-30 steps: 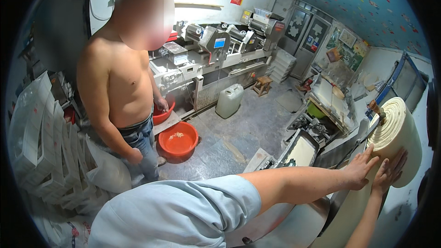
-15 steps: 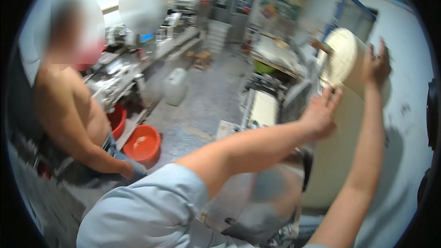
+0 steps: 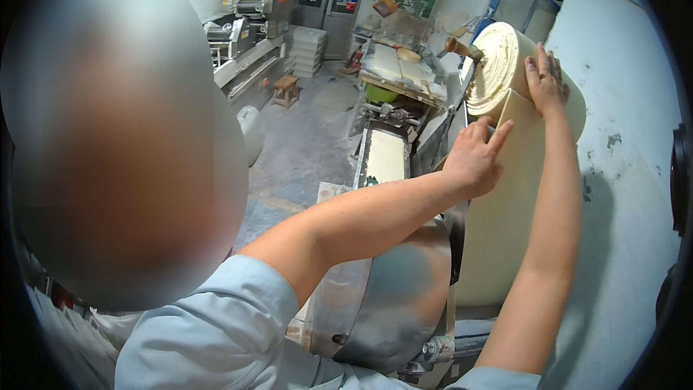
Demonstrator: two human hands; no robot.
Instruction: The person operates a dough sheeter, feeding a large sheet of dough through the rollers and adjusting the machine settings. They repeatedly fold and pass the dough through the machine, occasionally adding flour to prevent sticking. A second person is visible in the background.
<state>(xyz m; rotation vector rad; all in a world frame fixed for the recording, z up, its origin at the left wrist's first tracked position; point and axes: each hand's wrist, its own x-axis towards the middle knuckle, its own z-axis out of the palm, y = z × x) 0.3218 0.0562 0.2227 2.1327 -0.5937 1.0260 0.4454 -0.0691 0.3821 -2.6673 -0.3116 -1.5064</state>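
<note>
Upper right of frame: large cream dough roll wound on a wooden rod, a wide sheet hanging down from it. Right hand lies flat on the roll's top, fingers spread. Left hand presses open-palmed at the sheet's left edge; thumb possibly tucked behind, hard to tell. Looks heavy, soft, tear-prone; best supported broadly or by the rod.

Light blue short sleeves, bare forearms, hands
</note>
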